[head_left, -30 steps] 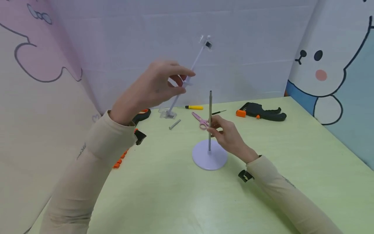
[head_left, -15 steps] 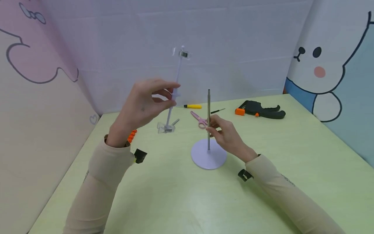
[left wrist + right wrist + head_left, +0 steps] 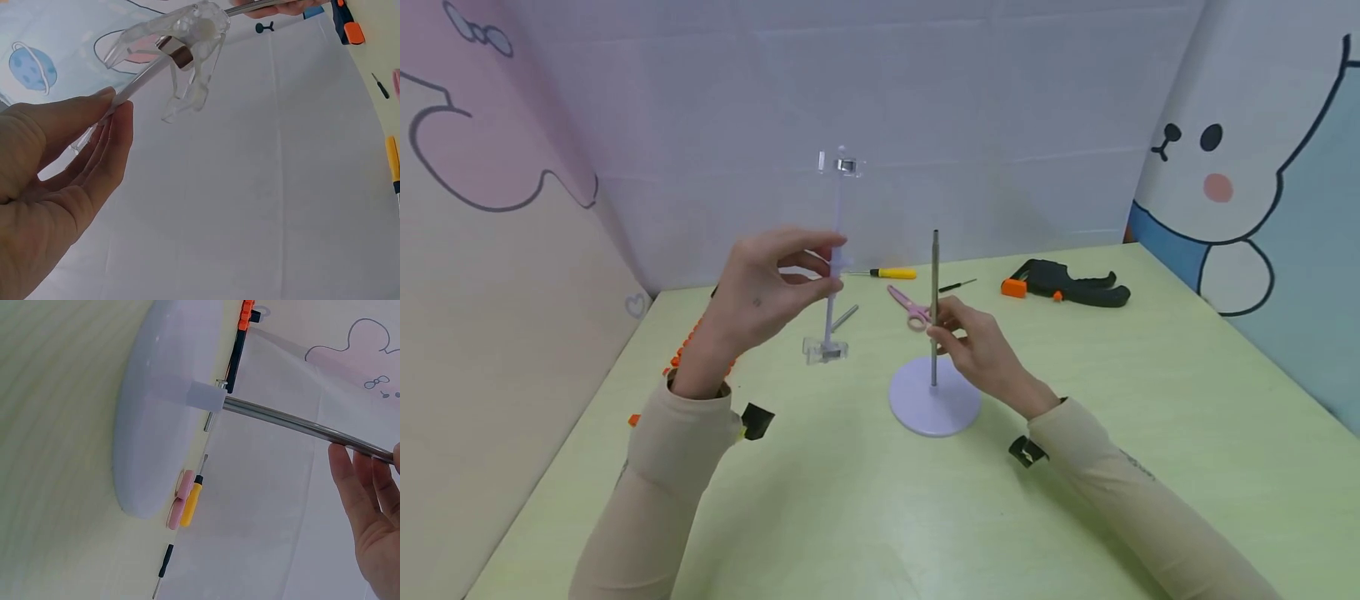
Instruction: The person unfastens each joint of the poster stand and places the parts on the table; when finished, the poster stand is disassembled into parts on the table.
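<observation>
My left hand (image 3: 767, 292) pinches the middle of a thin pale rod with a clear plastic clip (image 3: 187, 50) at each end. The rod stands nearly upright in the air, its lower clip (image 3: 826, 351) over the table. To its right, a metal pole (image 3: 935, 258) rises from a round lilac base (image 3: 917, 412) on the table. My right hand (image 3: 981, 350) holds this pole between thumb and fingers about halfway up. In the right wrist view the pole (image 3: 281, 419) fits into a short collar on the base. The two rods are apart.
Behind the hands lie pink scissors (image 3: 913, 310), a yellow screwdriver (image 3: 897, 273), a small black screwdriver (image 3: 955, 286) and a metal bolt (image 3: 846, 317). A black and orange clamp-like tool (image 3: 1067, 285) lies at the back right. Orange pieces (image 3: 635, 420) lie at the left, partly behind the left arm.
My left hand has moved left and down with the clip rod, which has turned from slanted to nearly upright. My right hand stays on the pole.
</observation>
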A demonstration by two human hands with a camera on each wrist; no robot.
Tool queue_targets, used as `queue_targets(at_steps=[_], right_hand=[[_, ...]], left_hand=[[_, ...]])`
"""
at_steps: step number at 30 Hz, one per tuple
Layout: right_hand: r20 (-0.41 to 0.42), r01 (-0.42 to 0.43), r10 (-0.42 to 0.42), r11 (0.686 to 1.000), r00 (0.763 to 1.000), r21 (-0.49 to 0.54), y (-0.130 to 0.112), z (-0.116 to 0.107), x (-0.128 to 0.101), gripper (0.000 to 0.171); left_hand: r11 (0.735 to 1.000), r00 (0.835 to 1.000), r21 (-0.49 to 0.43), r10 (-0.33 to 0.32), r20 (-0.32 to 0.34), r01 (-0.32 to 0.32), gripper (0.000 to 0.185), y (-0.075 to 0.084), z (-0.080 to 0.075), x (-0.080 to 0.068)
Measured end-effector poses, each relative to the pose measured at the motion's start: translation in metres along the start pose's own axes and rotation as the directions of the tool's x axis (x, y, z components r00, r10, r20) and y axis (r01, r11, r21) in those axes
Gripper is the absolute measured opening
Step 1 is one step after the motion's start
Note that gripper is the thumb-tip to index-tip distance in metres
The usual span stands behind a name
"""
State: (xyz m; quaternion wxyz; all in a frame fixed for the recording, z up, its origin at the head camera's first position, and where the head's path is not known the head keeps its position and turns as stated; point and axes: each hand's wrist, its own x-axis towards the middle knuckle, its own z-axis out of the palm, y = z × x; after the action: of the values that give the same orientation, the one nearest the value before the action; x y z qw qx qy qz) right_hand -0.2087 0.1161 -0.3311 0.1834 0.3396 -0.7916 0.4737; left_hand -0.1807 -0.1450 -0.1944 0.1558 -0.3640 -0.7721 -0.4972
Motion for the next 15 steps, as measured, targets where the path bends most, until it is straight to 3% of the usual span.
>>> queue_targets(at_steps=[5, 15], right_hand=[[0.000, -0.001, 0.001, 1.000, 1.000, 0.005, 0.000, 0.001, -0.001, 0.020], [0.002, 0.002, -0.002, 1.000, 1.000, -0.011, 0.000, 0.001, 0.000, 0.020]], left_hand=[[1.000, 1.000, -0.014, -0.021, 0.022, 0.021, 0.040, -0.004, 0.004, -0.007], [0.996, 0.996, 0.042, -0.085, 0.024, 0.083, 0.039, -0.012, 0.006, -0.020]])
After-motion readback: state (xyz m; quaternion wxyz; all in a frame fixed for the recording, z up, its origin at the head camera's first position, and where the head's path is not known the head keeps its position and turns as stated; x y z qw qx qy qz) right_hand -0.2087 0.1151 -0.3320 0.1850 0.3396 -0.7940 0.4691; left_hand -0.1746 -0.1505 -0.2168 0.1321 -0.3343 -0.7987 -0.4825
